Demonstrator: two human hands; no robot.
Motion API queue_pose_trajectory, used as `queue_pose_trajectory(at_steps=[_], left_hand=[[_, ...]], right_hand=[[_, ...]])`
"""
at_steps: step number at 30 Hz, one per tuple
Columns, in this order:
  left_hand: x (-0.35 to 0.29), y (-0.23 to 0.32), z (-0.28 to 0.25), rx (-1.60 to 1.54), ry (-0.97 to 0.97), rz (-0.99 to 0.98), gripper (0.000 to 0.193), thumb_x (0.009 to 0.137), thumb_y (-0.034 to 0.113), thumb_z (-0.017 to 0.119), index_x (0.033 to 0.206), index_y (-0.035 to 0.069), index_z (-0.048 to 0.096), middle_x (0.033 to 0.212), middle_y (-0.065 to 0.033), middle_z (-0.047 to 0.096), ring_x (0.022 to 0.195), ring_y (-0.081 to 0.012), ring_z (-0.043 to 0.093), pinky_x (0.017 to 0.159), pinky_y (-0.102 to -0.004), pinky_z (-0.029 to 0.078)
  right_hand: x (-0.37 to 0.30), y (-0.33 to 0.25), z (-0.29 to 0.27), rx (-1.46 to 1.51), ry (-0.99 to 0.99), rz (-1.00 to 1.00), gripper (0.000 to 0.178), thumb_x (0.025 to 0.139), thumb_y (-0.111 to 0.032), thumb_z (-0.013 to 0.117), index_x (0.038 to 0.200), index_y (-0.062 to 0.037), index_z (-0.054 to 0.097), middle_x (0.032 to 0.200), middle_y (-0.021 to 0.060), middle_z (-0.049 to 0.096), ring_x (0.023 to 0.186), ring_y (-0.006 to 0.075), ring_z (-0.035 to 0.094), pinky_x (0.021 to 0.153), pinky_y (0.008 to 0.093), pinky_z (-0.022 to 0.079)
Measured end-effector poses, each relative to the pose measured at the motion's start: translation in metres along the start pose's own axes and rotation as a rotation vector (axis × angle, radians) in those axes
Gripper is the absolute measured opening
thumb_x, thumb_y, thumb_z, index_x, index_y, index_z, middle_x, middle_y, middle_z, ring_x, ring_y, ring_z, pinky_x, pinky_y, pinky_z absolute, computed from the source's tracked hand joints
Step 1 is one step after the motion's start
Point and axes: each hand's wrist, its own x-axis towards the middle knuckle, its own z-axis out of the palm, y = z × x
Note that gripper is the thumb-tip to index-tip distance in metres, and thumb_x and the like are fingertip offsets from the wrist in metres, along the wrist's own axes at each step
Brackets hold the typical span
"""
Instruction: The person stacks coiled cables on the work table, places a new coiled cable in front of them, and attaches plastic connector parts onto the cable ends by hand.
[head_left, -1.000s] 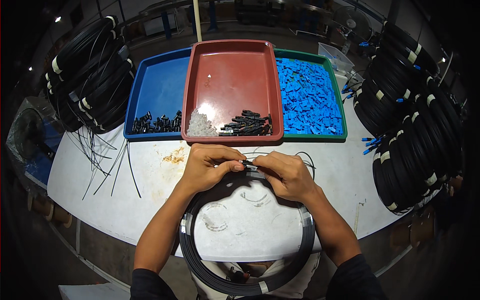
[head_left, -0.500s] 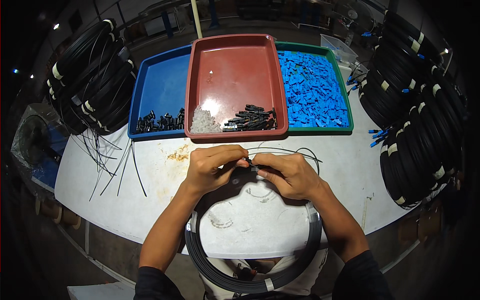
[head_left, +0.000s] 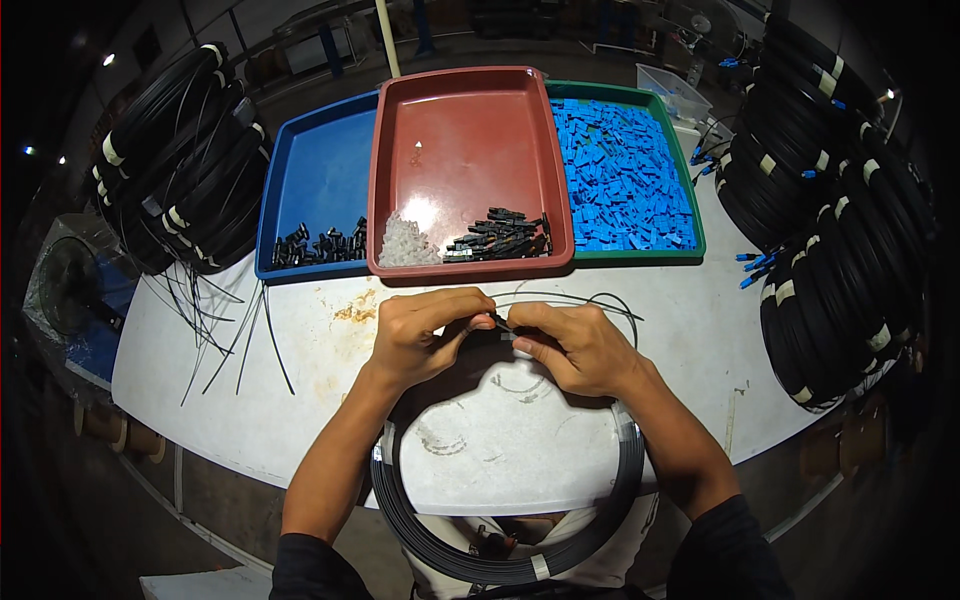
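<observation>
My left hand (head_left: 430, 332) and my right hand (head_left: 574, 345) meet above the table, just in front of the red tray. Thumb and fingertips of each are pinched on a small black connector piece (head_left: 503, 323), mostly covered by the fingers. A thin black cable (head_left: 570, 296) loops out behind my right hand. Below my wrists lies a coil of black cable (head_left: 455, 560), bound with pale tape, partly on the table and partly over its near edge toward my lap.
A red tray (head_left: 470, 150) holds whitish small pieces and black connector parts. It stands between a blue tray (head_left: 325, 180) with black parts and a green tray (head_left: 700, 245) full of blue connectors. Stacked black cable coils (head_left: 190, 150) rise left, more coils (head_left: 840, 290) right, on the white table (head_left: 330, 420).
My hands keep their pinch on the black piece in almost the same place. The whole view has shifted very slightly.
</observation>
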Motion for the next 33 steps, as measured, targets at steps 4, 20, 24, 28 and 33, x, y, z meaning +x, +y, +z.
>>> queue_pose_trajectory(at_steps=[4,20,24,28,33], left_hand=[[0.0,0.002,-0.001,0.002,0.003,-0.016,0.019,0.079,0.002,0.082,0.096,0.002,0.076,0.092,-0.0121,0.077,0.079,-0.0246,0.076,0.068,-0.0308,0.06],[0.002,0.003,-0.002,-0.002,0.041,-0.04,0.011,0.08,0.003,0.083,0.09,0.001,0.078,0.088,-0.0113,0.078,0.076,-0.0201,0.077,0.067,-0.027,0.06],[0.0,-0.001,-0.002,0.001,0.078,-0.081,0.016,0.08,0.004,0.083,0.096,0.003,0.078,0.09,-0.0101,0.078,0.079,-0.0215,0.077,0.071,-0.0287,0.061],[-0.001,-0.001,-0.001,-0.282,0.131,-0.233,0.016,0.083,-0.004,0.078,0.099,-0.004,0.075,0.096,-0.0148,0.077,0.084,-0.0219,0.076,0.077,-0.0307,0.063],[-0.007,-0.008,0.0,-0.576,0.27,-0.431,0.038,0.084,-0.014,0.069,0.121,-0.008,0.066,0.101,-0.0215,0.075,0.091,-0.0232,0.076,0.079,-0.0325,0.064]], right_hand=[[0.0,0.003,0.001,-0.027,0.056,-0.085,0.03,0.085,-0.003,0.074,0.115,-0.0044,0.068,0.094,0.0154,0.074,0.081,0.0329,0.073,0.073,0.0375,0.058],[0.002,0.005,-0.002,-0.071,0.161,-0.01,0.025,0.086,-0.006,0.074,0.11,-0.0023,0.066,0.086,0.0149,0.071,0.076,0.033,0.069,0.071,0.0395,0.055],[0.003,0.012,-0.005,-0.019,0.295,0.057,0.02,0.087,-0.003,0.074,0.106,0.0007,0.068,0.091,0.0124,0.072,0.077,0.0222,0.07,0.069,0.0321,0.054],[0.003,0.014,-0.004,-0.028,0.346,0.033,0.013,0.085,-0.005,0.075,0.098,-0.0019,0.071,0.085,0.0114,0.071,0.078,0.0242,0.065,0.068,0.0359,0.049],[0.004,0.009,-0.01,0.012,0.476,0.081,0.011,0.082,-0.005,0.074,0.093,-0.0027,0.073,0.083,0.0078,0.072,0.072,0.0206,0.061,0.065,0.0317,0.045]])
